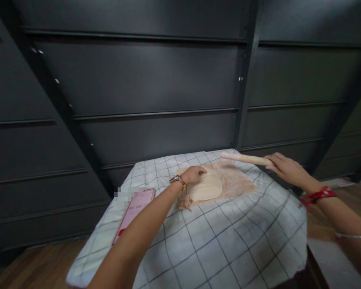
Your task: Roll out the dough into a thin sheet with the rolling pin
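A flat sheet of rolled-out dough (pixel 209 188) lies on a floury, brownish mat (pixel 236 180) on the table. Over the far left part of the dough is my left hand (pixel 193 174), its fingers curled in and pressed together. Whatever they may pinch is hidden, and I cannot tell whether they touch the dough. My right hand (pixel 282 166) grips one end of a pale wooden rolling pin (pixel 251 159). The pin points left, held up above the mat's far right side, apart from the dough.
A checked white cloth (pixel 216 241) covers the small table. At its left lies a phone (pixel 138 206) with a pink screen, partly behind my left forearm. Dark metal panels (pixel 156 80) rise right behind the table. Wooden floor (pixel 42 261) shows at the lower left.
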`<state>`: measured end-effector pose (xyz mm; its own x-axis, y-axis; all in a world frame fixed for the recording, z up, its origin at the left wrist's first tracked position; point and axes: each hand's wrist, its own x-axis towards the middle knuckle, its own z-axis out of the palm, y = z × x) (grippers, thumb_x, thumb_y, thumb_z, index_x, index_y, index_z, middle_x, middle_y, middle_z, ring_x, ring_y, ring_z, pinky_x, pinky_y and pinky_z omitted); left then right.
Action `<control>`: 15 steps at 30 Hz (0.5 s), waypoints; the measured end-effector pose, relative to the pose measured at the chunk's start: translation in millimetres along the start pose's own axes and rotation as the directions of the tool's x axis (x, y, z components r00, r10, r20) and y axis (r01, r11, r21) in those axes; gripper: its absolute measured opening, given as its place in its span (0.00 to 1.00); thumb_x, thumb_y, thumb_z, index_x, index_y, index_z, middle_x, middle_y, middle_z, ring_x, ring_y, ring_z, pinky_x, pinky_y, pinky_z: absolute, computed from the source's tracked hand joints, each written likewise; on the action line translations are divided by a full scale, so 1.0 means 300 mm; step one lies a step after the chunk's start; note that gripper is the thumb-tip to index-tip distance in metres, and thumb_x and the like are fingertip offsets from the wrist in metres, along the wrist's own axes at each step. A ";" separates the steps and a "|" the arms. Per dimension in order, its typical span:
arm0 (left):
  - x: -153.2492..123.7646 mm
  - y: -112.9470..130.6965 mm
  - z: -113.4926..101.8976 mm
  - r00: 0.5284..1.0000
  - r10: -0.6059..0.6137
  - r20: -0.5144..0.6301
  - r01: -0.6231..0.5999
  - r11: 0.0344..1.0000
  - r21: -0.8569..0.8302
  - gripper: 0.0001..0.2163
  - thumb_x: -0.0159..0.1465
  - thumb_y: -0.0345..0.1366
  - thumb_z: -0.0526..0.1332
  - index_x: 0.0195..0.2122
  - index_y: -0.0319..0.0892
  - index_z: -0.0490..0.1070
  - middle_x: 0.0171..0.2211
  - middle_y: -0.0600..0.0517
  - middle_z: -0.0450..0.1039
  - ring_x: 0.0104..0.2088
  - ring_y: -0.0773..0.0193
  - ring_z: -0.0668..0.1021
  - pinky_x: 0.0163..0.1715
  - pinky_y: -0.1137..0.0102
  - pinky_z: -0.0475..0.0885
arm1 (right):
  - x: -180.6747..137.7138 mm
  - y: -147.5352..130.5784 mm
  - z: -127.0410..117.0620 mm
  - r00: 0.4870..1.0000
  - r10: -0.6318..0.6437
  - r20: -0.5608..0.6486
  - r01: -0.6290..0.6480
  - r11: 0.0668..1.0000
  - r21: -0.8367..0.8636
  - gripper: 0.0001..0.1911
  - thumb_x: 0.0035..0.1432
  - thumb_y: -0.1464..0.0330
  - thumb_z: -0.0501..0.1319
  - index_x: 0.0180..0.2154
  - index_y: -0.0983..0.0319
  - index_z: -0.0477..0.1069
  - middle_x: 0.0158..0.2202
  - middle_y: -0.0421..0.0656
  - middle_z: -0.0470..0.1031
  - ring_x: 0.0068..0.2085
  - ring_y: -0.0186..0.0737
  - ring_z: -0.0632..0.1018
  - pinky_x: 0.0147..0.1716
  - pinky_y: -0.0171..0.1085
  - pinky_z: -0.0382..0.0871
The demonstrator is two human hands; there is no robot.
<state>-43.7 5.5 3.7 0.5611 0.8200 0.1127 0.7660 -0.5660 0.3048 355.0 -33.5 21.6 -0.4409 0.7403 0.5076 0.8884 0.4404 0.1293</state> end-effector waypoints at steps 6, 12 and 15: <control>-0.075 -0.014 0.002 0.999 0.002 -0.048 -0.002 1.000 0.008 0.21 0.55 0.22 0.53 0.48 0.39 0.73 0.50 0.49 0.74 0.49 0.63 0.75 0.52 0.71 0.66 | 0.085 -0.179 0.021 0.998 0.047 0.040 -0.049 0.996 0.073 0.19 0.65 0.62 0.48 0.53 0.60 0.66 0.46 0.49 0.71 0.43 0.44 0.75 0.37 0.39 0.71; -0.167 0.022 0.003 0.999 0.036 -0.038 -0.035 0.999 0.031 0.13 0.62 0.30 0.52 0.41 0.40 0.76 0.43 0.48 0.77 0.44 0.59 0.77 0.48 0.68 0.68 | 0.216 -0.436 0.033 0.983 -0.088 0.161 0.068 0.990 0.121 0.17 0.65 0.65 0.50 0.52 0.62 0.67 0.47 0.51 0.72 0.46 0.46 0.75 0.40 0.39 0.68; -0.209 0.072 0.018 0.997 0.077 -0.028 -0.076 0.995 0.065 0.13 0.62 0.30 0.51 0.37 0.42 0.76 0.39 0.49 0.77 0.43 0.59 0.76 0.48 0.68 0.67 | 0.250 -0.518 0.045 0.974 -0.109 0.200 0.087 0.989 0.115 0.17 0.64 0.66 0.52 0.53 0.63 0.67 0.46 0.52 0.72 0.45 0.47 0.75 0.39 0.39 0.68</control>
<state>-60.5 -58.7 -1.9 0.6098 0.7757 0.1622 0.7402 -0.6307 0.2331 182.1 -39.6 28.2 -0.5519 0.7743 0.3095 0.8258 0.5591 0.0739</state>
